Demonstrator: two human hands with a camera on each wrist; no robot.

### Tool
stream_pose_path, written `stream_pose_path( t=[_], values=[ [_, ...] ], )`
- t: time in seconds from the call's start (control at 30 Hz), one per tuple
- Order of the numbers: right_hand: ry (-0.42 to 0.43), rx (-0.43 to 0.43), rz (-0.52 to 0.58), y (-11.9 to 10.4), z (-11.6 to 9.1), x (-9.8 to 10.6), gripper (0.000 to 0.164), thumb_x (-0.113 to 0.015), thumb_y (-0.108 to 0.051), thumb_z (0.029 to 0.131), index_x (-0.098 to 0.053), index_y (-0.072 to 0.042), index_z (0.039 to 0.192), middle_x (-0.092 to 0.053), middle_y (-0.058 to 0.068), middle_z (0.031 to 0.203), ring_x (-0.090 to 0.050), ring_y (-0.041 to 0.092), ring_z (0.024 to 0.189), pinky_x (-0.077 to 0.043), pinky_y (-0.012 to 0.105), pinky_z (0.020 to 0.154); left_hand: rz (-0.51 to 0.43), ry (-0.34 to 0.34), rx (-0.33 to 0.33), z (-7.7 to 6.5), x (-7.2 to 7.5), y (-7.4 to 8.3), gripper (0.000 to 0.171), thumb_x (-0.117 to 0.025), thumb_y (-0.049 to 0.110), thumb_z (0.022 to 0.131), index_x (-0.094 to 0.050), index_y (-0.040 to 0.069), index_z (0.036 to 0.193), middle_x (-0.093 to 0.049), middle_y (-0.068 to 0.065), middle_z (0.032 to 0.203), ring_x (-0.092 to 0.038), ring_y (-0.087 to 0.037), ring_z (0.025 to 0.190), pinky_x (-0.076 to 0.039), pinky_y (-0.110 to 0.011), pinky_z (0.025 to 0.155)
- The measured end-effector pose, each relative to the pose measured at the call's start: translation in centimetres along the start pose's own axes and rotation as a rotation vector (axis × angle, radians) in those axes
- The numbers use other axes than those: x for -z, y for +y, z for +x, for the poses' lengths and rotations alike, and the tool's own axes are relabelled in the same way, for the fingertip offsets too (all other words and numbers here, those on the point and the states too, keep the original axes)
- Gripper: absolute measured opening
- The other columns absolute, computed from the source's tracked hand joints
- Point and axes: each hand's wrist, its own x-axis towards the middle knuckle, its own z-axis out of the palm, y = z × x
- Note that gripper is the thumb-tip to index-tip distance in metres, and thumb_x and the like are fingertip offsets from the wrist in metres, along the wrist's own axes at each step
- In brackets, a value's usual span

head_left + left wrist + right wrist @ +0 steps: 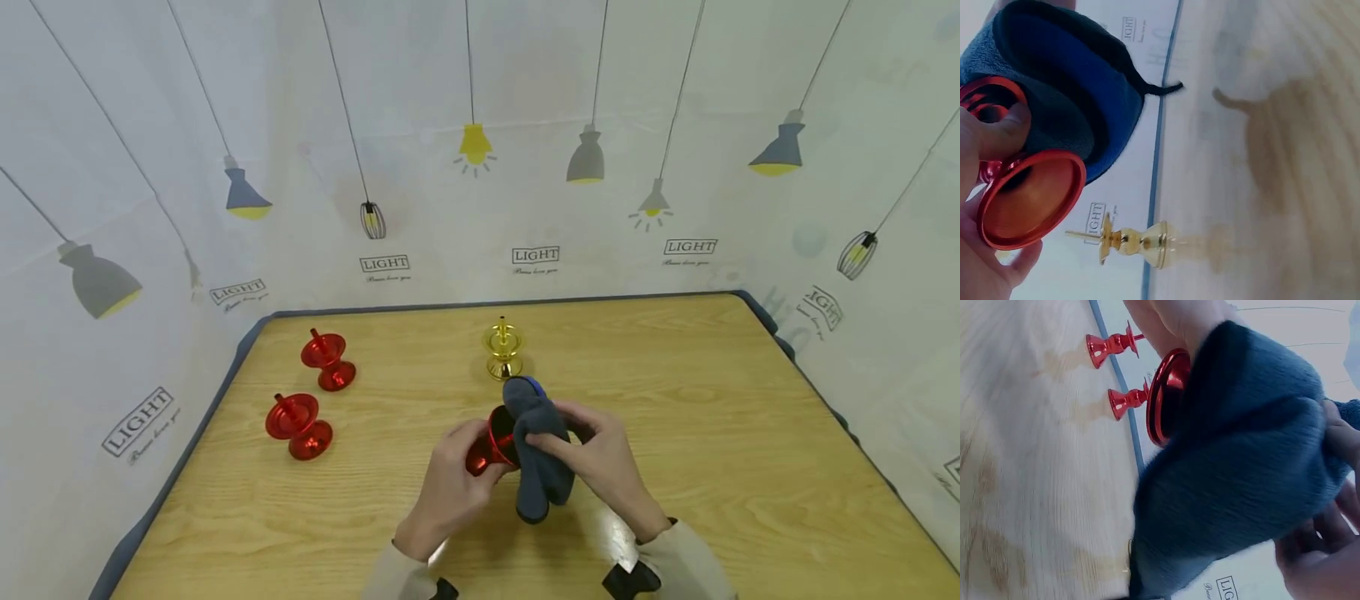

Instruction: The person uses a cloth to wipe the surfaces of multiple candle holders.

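Observation:
My left hand [452, 485] grips a shiny red candle holder [480, 457] by its narrow middle, tilted, its hollow base showing in the left wrist view. In my right hand [602, 454] a dark grey-blue cloth [542, 454] is pinched in folds, with a bright blue side and a dark edge loop in the left wrist view. The cloth lies against the dish end of the red holder and covers part of it. Just beyond the hands a gold candle holder [503, 350] stands upright on the table.
Two more red candle holders, one farther back [327, 358] and one nearer [298, 427], stand at the left of the wooden table [720, 467]. A white curtain [420, 83] printed with lamps surrounds the table's back and sides.

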Motion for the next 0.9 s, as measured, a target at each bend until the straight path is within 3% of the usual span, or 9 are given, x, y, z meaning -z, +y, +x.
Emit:
stream_pose_path(
  t=[0.2, 0.43, 0.67, 0.9],
  values=[
    [-0.028, 0.036, -0.031, 0.25, 0.05, -0.15, 0.031, -0.08, -0.013, 0.087, -0.075, -0.012, 0.118, -0.078, 0.005, 0.106, -0.072, 0.01, 0.099, -0.058, 0.029, 0.087, 0.014, -0.048, 0.035, -0.12, -0.14, -0.1, 0.054, -0.086, 0.005, 0.078, -0.057, 0.004, 0.123, -0.076, -0.006, 0.107, -0.066, -0.022, 0.107, -0.053, -0.044, 0.094],
    [0.064, -0.036, -0.056, -0.04, 0.05, -0.59, 0.037, -0.083, -0.015, 0.085, -0.075, -0.014, 0.12, -0.076, 0.004, 0.114, -0.07, 0.009, 0.105, -0.055, 0.031, 0.094, -0.053, -0.018, 0.069, -0.32, -0.81, 0.03, 0.04, -0.079, 0.001, 0.084, -0.064, 0.008, 0.12, -0.07, -0.007, 0.108, -0.067, -0.019, 0.095, -0.058, -0.03, 0.077],
    [0.038, -0.059, -0.061, -0.13, 0.44, -0.44, 0.038, -0.083, -0.017, 0.085, -0.075, -0.014, 0.121, -0.074, 0.004, 0.121, -0.068, 0.018, 0.115, -0.054, 0.041, 0.1, -0.196, -0.063, 0.203, -0.67, -0.64, 0.03, 0.043, -0.079, 0.007, 0.088, -0.067, 0.02, 0.127, -0.066, 0.0, 0.113, -0.067, -0.016, 0.098, -0.059, -0.029, 0.08],
    [0.043, -0.098, -0.076, -0.33, 0.61, -0.38, 0.039, -0.085, -0.021, 0.083, -0.075, -0.017, 0.12, -0.075, 0.001, 0.118, -0.068, 0.014, 0.114, -0.053, 0.037, 0.1, -0.253, -0.057, 0.161, -0.94, -0.85, -0.21, 0.044, -0.075, 0.011, 0.092, -0.058, 0.012, 0.133, -0.073, -0.006, 0.114, -0.071, -0.019, 0.1, -0.059, -0.031, 0.083]
  ],
)
